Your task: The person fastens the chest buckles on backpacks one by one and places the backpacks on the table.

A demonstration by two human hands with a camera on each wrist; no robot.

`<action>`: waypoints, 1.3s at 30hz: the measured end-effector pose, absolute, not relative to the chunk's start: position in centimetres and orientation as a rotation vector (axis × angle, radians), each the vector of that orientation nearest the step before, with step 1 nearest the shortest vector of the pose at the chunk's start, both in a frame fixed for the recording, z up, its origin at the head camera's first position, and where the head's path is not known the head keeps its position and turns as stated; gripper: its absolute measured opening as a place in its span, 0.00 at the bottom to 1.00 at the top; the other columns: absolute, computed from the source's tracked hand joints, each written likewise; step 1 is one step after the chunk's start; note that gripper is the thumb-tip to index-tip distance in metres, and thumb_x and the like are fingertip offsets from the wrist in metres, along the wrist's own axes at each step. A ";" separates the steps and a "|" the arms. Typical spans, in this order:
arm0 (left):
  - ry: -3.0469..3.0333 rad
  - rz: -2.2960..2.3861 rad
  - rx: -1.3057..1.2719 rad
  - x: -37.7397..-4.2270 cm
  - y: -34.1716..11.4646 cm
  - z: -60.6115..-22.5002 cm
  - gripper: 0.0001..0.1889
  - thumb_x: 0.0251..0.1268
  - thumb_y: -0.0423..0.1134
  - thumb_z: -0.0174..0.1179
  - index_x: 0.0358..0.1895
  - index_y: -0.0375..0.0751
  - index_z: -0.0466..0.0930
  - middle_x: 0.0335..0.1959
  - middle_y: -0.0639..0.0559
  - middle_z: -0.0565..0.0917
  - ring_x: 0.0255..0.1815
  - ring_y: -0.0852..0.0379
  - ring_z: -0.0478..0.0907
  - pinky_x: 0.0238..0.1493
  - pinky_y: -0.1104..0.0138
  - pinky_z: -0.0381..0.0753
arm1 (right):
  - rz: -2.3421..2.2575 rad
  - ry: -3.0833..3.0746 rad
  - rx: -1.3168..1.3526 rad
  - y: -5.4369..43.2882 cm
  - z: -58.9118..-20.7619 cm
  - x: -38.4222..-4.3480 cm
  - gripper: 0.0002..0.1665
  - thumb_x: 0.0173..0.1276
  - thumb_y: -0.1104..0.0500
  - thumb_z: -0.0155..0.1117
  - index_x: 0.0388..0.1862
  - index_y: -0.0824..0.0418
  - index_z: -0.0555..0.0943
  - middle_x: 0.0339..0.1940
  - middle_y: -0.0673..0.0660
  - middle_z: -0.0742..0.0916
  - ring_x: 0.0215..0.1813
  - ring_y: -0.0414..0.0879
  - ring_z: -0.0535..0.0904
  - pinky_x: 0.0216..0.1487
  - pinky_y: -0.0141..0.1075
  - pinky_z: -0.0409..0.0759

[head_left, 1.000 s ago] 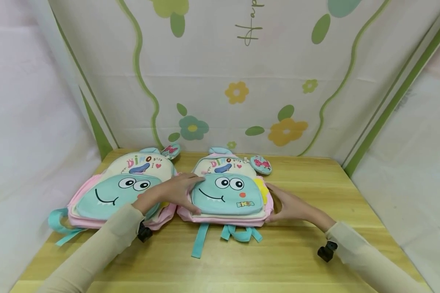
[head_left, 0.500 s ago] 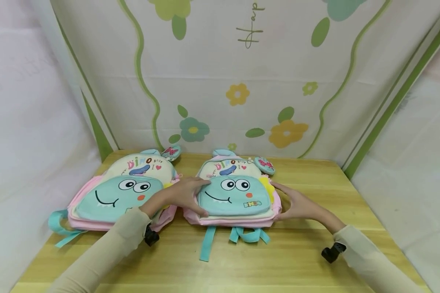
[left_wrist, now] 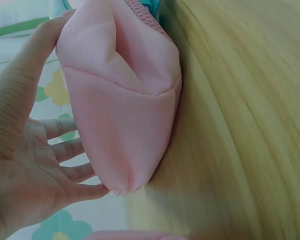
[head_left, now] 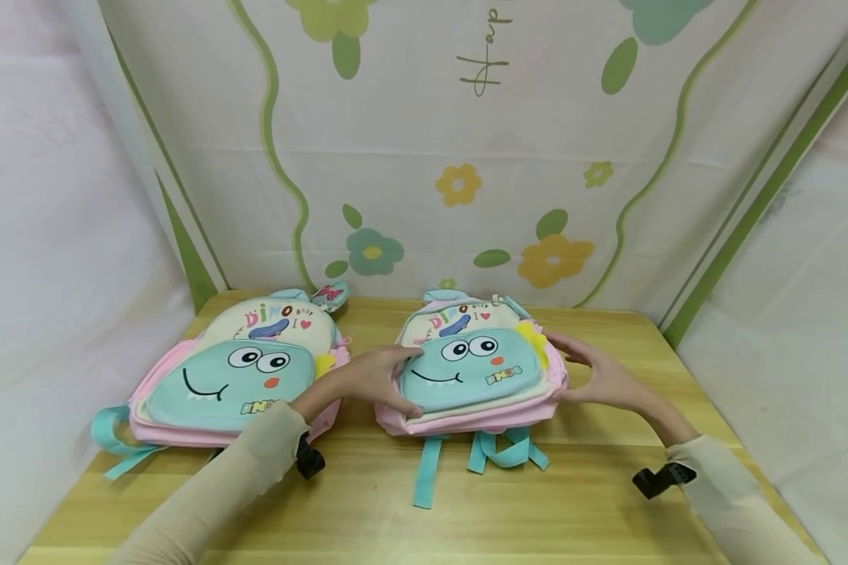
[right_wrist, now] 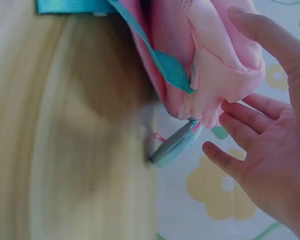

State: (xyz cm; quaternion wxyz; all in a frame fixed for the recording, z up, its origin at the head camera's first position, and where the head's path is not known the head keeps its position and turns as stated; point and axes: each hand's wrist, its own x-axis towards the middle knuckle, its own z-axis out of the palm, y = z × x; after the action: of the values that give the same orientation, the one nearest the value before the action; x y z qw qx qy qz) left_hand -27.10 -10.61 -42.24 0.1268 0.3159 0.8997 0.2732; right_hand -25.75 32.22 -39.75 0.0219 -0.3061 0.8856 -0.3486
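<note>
Both hands hold the right-hand child's backpack (head_left: 466, 369), which has a pale blue dinosaur face pocket and pink sides. My left hand (head_left: 378, 377) grips its left side, thumb at the front lower corner. At the other side my right hand (head_left: 604, 380) grips near the yellow spikes (head_left: 533, 343). Thumb and fingers span the pink side (left_wrist: 120, 120) in the left wrist view. In the right wrist view this side of the bag is tipped up off the table, and a round teal charm (right_wrist: 177, 145) hangs beneath. Teal straps (head_left: 509, 451) trail from the bottom.
A matching backpack (head_left: 233, 384) lies to the left, partly behind my left forearm, with its own round charm (head_left: 330, 296) at the top. A flower-patterned cloth (head_left: 424, 118) stands behind the wooden table (head_left: 367, 518); white cloth hangs at both sides.
The right backpack has moved to the right, away from the left one, and its right side has risen. Both hands travelled with it. Its round charm has gone from sight in the head view.
</note>
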 end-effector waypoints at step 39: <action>2.378 1.224 0.902 -27.3 -6.9 -42.9 0.53 0.47 0.57 0.79 0.78 0.49 0.62 0.70 0.46 0.73 0.68 0.51 0.72 0.72 0.54 0.73 | -1.404 2.720 -1.035 28.7 -30.2 -27.7 0.42 0.65 0.69 0.69 0.77 0.57 0.68 0.76 0.62 0.73 0.66 0.33 0.74 0.64 0.20 0.71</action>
State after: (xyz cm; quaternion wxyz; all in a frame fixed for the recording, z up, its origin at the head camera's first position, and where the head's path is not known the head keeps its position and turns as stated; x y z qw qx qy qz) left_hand -27.25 -6.89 -42.92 0.1589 0.3157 0.8317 0.4282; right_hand -27.71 28.70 -30.23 -0.0448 -0.3201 0.8409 -0.4341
